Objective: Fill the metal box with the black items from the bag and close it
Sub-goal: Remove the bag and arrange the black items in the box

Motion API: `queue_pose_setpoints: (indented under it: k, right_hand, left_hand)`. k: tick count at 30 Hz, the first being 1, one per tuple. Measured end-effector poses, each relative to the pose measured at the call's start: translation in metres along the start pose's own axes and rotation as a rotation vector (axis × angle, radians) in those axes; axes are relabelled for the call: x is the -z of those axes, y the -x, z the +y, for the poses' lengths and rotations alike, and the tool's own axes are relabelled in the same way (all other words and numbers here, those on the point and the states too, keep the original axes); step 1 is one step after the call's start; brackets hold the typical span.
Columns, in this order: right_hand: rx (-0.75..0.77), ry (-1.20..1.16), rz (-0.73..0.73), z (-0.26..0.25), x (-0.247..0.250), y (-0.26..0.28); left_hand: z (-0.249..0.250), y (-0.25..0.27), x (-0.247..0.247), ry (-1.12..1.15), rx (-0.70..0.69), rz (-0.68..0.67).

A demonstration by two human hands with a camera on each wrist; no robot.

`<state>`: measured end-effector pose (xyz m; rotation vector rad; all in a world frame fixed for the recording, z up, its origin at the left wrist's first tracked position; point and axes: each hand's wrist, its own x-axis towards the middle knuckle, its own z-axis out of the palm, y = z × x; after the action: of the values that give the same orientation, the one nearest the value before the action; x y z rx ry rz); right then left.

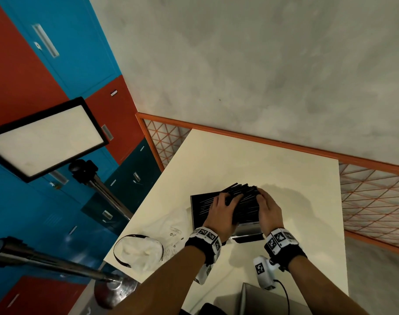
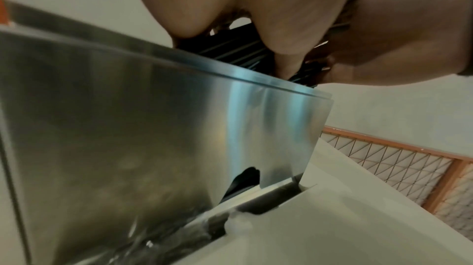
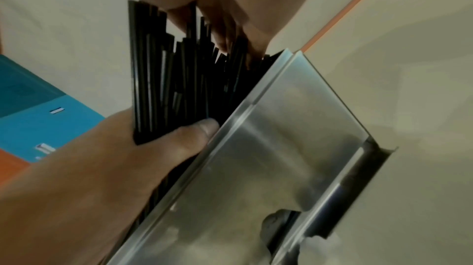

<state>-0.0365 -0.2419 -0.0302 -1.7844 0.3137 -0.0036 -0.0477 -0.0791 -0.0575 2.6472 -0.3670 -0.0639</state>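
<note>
On the cream table, the open metal box (image 1: 248, 230) holds a thick load of thin black straws (image 1: 244, 192), some sticking out past its far rim. My left hand (image 1: 224, 202) grips the straw bundle from the left, its thumb (image 3: 202, 127) lying across the straws (image 3: 158, 79) beside the box wall (image 3: 281, 127). My right hand (image 1: 267, 204) curls over the bundle's right end, fingers (image 3: 227, 34) among the straw tips. From the left wrist view I see the shiny box side (image 2: 153, 127), straws (image 2: 230, 47) above its rim, and both hands on them.
A crumpled clear plastic bag (image 1: 171, 228) lies left of the box, with a white rimmed bundle (image 1: 139, 248) nearer the table's left corner. A grey metal sheet (image 1: 269, 298) sits at the near edge. An orange mesh fence (image 1: 375, 201) borders the table; a light panel (image 1: 46, 137) on a stand stands left.
</note>
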Motion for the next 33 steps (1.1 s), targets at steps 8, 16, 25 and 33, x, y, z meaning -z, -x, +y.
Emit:
queue_pose_setpoints:
  k: [8, 16, 25, 33]
  right_hand:
    - [0.165, 0.270, -0.118, 0.010, -0.014, 0.004]
    - [0.283, 0.453, -0.142, 0.007, -0.010, 0.000]
    - [0.504, 0.803, -0.072, -0.003, -0.021, 0.007]
    - [0.455, 0.969, -0.168, 0.025, -0.019, 0.000]
  left_hand:
    - [-0.013, 0.007, -0.007, 0.152, 0.019, 0.096]
    - [-0.012, 0.007, -0.007, -0.062, -0.032, 0.165]
    - [-0.028, 0.013, -0.005, -0.098, 0.006, 0.094]
    - [-0.028, 0.011, -0.007, -0.102, 0.059, 0.057]
